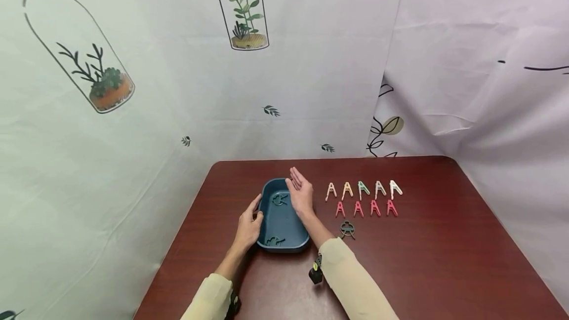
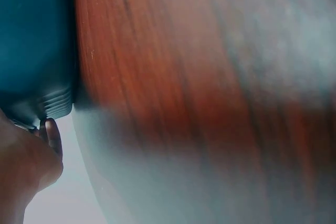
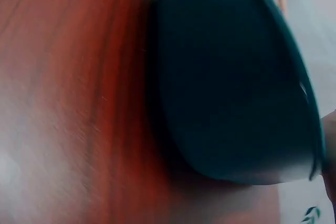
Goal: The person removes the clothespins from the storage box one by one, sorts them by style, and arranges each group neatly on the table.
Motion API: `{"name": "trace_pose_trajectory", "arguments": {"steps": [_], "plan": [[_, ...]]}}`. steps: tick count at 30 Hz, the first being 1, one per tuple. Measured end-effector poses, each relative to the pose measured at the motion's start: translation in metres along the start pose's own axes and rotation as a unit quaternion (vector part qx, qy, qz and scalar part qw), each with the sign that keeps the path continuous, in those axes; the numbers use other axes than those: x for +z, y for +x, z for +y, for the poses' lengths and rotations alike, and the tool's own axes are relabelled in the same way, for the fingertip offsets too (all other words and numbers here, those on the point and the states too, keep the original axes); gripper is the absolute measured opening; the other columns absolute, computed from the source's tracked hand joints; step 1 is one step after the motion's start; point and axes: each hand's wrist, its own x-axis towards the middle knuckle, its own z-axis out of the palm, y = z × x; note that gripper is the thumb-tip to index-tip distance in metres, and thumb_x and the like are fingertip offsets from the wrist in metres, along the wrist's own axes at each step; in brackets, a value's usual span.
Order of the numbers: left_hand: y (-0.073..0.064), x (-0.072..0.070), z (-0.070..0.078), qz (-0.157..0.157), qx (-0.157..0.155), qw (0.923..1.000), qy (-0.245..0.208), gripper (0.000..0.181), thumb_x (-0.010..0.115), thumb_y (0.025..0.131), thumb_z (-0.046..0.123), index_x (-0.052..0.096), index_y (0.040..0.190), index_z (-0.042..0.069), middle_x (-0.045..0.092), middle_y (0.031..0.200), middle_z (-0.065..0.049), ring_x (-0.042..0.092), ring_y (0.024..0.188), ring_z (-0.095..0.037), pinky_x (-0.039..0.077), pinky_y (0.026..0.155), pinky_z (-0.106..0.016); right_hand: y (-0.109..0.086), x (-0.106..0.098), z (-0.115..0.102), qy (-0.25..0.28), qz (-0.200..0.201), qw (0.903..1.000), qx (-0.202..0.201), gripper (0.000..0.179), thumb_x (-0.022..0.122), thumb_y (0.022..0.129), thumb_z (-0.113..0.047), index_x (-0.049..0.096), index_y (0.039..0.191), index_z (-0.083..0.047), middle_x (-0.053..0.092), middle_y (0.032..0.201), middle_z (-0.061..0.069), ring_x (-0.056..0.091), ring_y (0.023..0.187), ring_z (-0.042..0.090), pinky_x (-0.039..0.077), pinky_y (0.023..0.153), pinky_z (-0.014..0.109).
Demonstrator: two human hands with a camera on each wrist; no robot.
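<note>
A dark blue rectangular bin (image 1: 284, 221) stands on the table between both hands. My left hand (image 1: 248, 226) lies along its left wall, fingers extended forward and thumb beside the rim; in the left wrist view, fingertips (image 2: 52, 132) show right at the bin's wall. My right hand (image 1: 301, 195) is at the far right rim, fingers straight and pointing up and forward, thumb apart. Inside the bin lie two dark green clips, one far clip (image 1: 279, 199) and one near clip (image 1: 274, 241). The right wrist view shows mostly the bin's outer wall (image 3: 226, 87).
Right of the bin, a back row of pale and green clothespins (image 1: 363, 188) lies above a row of red clothespins (image 1: 358, 209). Below them is another dark green clip (image 1: 347, 229). The reddish-brown table (image 1: 422, 260) meets a printed cloth backdrop (image 1: 311, 88) behind.
</note>
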Motion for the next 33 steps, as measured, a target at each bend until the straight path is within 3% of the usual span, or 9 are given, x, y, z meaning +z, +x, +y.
{"name": "trace_pose_trajectory", "arguments": {"steps": [6, 10, 15, 25, 28, 30, 33], "plan": [[0.0008, 0.0012, 0.001, 0.005, 0.003, 1.0, 0.0, 0.058, 0.054, 0.104, -0.002, 0.047, 0.161, 0.009, 0.054, 0.155, -0.02, 0.066, 0.122, -0.04, 0.052, 0.098, -0.056, -0.0034, 0.0045, 0.0055, -0.087, 0.047, 0.9947, -0.029, 0.03, 0.071, 0.1, 0.0, 0.074, 0.129, 0.003, 0.079, 0.112, 0.014, 0.075, 0.107, 0.029, 0.059, 0.092, 0.036], [0.0018, 0.0016, 0.0019, 0.007, -0.002, 1.0, -0.002, 0.058, 0.054, 0.104, -0.002, 0.047, 0.161, 0.009, 0.055, 0.155, -0.02, 0.066, 0.122, -0.04, 0.051, 0.1, -0.056, -0.0027, 0.005, 0.0063, -0.137, 0.038, 0.9897, -0.012, 0.023, 0.072, 0.099, -0.001, 0.078, 0.121, 0.002, 0.08, 0.108, 0.012, 0.076, 0.103, 0.028, 0.059, 0.091, 0.041], [0.0012, 0.0016, 0.0016, 0.009, -0.004, 0.9999, -0.004, 0.058, 0.054, 0.104, -0.002, 0.048, 0.16, 0.008, 0.056, 0.154, -0.021, 0.066, 0.121, -0.041, 0.051, 0.1, -0.056, -0.0038, 0.0041, 0.0064, -0.19, -0.014, 0.9812, 0.033, 0.026, 0.069, 0.102, -0.004, 0.076, 0.126, 0.001, 0.08, 0.113, 0.011, 0.074, 0.109, 0.029, 0.053, 0.1, 0.047], [-0.0008, 0.0015, 0.0023, 0.005, -0.006, 1.0, -0.004, 0.059, 0.053, 0.104, -0.003, 0.047, 0.161, 0.009, 0.054, 0.155, -0.021, 0.065, 0.124, -0.041, 0.05, 0.1, -0.056, -0.0063, 0.0007, 0.0049, -0.22, -0.088, 0.9628, 0.13, 0.04, 0.058, 0.1, 0.009, 0.066, 0.139, 0.007, 0.07, 0.136, 0.021, 0.06, 0.134, 0.036, 0.05, 0.106, 0.048], [-0.0006, 0.0013, 0.0022, 0.003, -0.006, 1.0, -0.003, 0.059, 0.053, 0.104, -0.002, 0.047, 0.161, 0.009, 0.054, 0.156, -0.021, 0.065, 0.124, -0.041, 0.05, 0.1, -0.056, -0.0055, 0.0008, 0.006, -0.228, -0.108, 0.956, 0.149, 0.047, 0.053, 0.098, 0.013, 0.063, 0.144, 0.005, 0.067, 0.141, 0.02, 0.057, 0.137, 0.035, 0.052, 0.093, 0.04], [-0.0001, 0.0012, 0.0021, 0.003, -0.006, 1.0, -0.003, 0.059, 0.053, 0.104, -0.002, 0.047, 0.162, 0.01, 0.053, 0.156, -0.021, 0.065, 0.124, -0.041, 0.05, 0.1, -0.056, -0.0047, 0.0011, 0.0071, -0.241, -0.123, 0.9504, 0.154, 0.052, 0.051, 0.096, 0.015, 0.061, 0.146, 0.003, 0.064, 0.144, 0.02, 0.057, 0.136, 0.034, 0.047, 0.081, 0.036], [0.0004, 0.0013, 0.0016, 0.003, -0.006, 1.0, -0.003, 0.059, 0.053, 0.104, -0.002, 0.047, 0.161, 0.01, 0.053, 0.156, -0.02, 0.065, 0.124, -0.041, 0.05, 0.1, -0.056, -0.0041, 0.002, 0.0086, -0.265, -0.14, 0.941, 0.157, 0.057, 0.051, 0.094, 0.017, 0.061, 0.148, 0.0, 0.063, 0.147, 0.019, 0.059, 0.13, 0.032, 0.038, 0.073, 0.035]]}}
